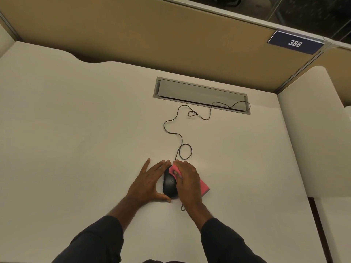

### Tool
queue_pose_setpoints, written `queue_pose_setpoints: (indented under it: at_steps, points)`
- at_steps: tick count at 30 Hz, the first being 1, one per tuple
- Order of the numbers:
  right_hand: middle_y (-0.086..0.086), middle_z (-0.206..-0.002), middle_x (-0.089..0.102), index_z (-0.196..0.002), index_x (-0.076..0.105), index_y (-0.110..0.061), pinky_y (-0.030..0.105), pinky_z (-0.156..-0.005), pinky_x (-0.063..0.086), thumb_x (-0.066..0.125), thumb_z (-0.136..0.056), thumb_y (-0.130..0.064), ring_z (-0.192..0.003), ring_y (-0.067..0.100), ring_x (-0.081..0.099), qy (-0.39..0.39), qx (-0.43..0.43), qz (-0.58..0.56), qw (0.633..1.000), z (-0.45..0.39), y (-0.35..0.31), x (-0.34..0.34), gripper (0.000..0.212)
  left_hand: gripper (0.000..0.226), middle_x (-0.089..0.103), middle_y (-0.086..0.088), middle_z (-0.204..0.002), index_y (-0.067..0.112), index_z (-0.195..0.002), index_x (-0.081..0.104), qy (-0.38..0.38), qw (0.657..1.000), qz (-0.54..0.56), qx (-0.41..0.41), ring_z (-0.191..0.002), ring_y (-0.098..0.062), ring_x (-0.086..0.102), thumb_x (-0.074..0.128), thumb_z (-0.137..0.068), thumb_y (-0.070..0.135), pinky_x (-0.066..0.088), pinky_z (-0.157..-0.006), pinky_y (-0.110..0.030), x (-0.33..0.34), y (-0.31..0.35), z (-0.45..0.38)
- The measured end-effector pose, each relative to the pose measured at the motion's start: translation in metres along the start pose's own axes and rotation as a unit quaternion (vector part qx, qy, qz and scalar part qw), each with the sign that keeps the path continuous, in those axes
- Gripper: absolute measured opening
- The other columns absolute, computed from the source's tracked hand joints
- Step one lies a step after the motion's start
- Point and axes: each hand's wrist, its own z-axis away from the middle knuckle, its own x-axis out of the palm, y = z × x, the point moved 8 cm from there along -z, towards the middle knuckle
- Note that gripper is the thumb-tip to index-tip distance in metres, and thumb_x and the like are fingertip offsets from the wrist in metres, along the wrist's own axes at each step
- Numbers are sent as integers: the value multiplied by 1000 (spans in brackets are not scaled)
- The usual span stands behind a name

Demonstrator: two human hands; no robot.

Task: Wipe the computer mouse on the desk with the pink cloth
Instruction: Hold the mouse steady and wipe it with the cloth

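I see the black computer mouse point(169, 184) lying on the white surface point(76, 130), glossy and unmarked, its thin cord point(171, 128) looping away toward the grey cable hatch point(201, 92). My left hand point(150, 180) rests flat against the mouse's left flank, fingers straight, while my right hand point(188, 179) presses the pink cloth point(203, 186) over the mouse's right side, fingers laid out on it. Beyond the mouse, a navy plate point(295, 43) on the tan partition point(133, 35) reads "386".

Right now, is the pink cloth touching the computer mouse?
Touching. The head view shows the right hand pressing the pink cloth onto the front right of the black computer mouse, with no gap between them.
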Motion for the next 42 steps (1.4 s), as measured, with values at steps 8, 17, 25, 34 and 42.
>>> queue_pose_setpoints:
  at_steps: [8, 17, 25, 34, 42]
  points:
    - [5, -138, 57, -134, 57, -15, 45, -109, 36, 83, -72, -25, -131, 28, 50, -47, -133, 186, 972, 34, -21, 20, 68, 122, 27, 7, -162, 28, -159, 6, 23, 1000, 13, 11, -151, -4, 16, 56, -67, 92, 2, -125, -47, -3, 3, 1]
    - [0, -143, 50, -137, 48, -21, 39, -110, 32, 70, -84, -29, -136, 24, 40, -65, -85, 210, 972, 10, -32, 23, 57, 116, 24, 12, -160, 30, -158, 18, 43, 998, 31, 14, -150, 3, 13, 59, -67, 90, 0, -125, -42, -4, 1, 0]
    - [-4, -128, 57, -124, 51, -25, 35, -103, 36, 58, -91, -31, -123, 18, 46, -66, -70, 195, 976, -10, -25, 22, 34, 120, 26, 7, -162, 25, -157, 22, 38, 999, 23, 13, -150, 0, 15, 60, -65, 91, 0, -125, -44, -4, 2, 0]
    - [7, -130, 63, -128, 62, -11, 45, -98, 47, 90, -61, -31, -122, 31, 58, -70, -145, 228, 960, 11, -30, 18, 75, 120, 29, 4, -161, 18, -156, 28, 44, 999, 15, 11, -150, -3, 15, 62, -65, 90, 1, -125, -44, -6, 3, 2]
    - [2, -130, 64, -121, 68, -17, 48, -102, 43, 88, -61, -22, -123, 24, 58, -72, -305, 244, 918, 51, -27, 31, 63, 109, 36, -1, -159, 13, -156, 25, 29, 999, 6, 30, -148, -13, 30, 52, -78, 85, 9, -123, -52, -4, 4, 0]
